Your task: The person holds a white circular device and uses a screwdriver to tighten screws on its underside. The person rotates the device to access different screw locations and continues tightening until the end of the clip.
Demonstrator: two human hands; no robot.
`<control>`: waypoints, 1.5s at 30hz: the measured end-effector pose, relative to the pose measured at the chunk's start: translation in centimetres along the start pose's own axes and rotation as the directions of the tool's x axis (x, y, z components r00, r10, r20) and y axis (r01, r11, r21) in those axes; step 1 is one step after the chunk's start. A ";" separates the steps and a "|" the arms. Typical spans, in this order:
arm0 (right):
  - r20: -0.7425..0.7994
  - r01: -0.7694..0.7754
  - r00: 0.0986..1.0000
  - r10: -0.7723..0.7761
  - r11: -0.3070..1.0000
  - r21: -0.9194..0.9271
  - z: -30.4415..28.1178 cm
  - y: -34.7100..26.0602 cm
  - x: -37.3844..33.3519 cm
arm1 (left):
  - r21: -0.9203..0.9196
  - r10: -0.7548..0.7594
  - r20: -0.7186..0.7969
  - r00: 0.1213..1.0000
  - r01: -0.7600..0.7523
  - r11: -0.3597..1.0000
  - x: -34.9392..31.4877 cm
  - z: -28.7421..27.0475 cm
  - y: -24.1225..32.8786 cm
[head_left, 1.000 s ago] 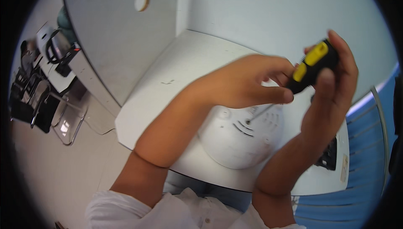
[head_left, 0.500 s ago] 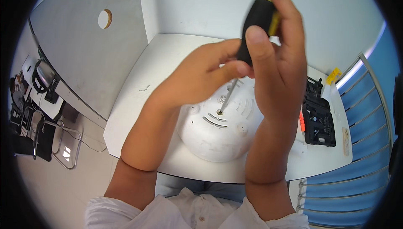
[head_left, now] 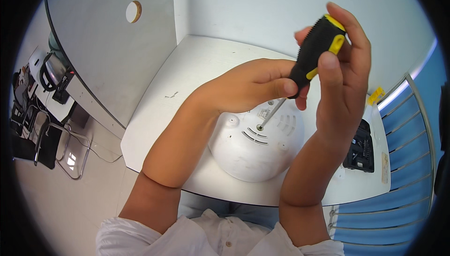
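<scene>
A screwdriver with a black and yellow handle leans over a white rounded appliance base. Its metal shaft runs down into a recessed screw hole near the slotted vents. My left hand pinches the lower end of the handle, just above the shaft. Higher up, my right hand has its thumb on the handle's side and a finger against the yellow-edged top. The base lies with its vents and small round feet facing up; the screw in the hole is too small to make out.
The white table bears a black tool case at the right and small screws at the left. A yellow object stands by the metal railing. A grey partition rises at the left; a kettle sits beyond it.
The screwdriver handle now tilts further right and shows more of its yellow side. My right hand has turned around it, while my left keeps its pinch. The whole view has shifted slightly.
</scene>
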State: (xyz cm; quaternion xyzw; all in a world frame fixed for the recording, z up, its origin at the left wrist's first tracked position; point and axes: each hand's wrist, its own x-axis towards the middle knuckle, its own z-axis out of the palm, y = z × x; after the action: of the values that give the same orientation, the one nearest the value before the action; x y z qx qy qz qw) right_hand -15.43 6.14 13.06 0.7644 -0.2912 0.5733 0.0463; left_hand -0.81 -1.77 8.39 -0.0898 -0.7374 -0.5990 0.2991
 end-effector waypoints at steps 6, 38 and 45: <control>-0.128 -0.016 0.992 0.004 0.995 -0.098 0.9 -0.6 0.0 | 0.045 -0.008 -0.173 0.985 0.016 0.999 0.2 0.7 -0.4; -0.167 -0.043 0.985 0.051 0.998 0.050 1.1 0.8 -1.3 | 0.075 0.036 -0.147 0.989 -0.026 0.997 0.4 -0.1 -0.7; -0.211 -0.029 0.977 0.038 0.999 0.046 1.7 0.7 -1.6 | 0.368 0.190 -0.362 0.912 -0.048 0.929 0.7 1.1 -0.3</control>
State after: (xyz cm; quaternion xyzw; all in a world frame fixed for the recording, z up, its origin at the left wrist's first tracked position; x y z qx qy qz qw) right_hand -14.64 5.49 10.85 0.6950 -0.2851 0.6581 0.0512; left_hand -1.87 -1.02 8.38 0.0411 -0.7504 -0.4439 0.4880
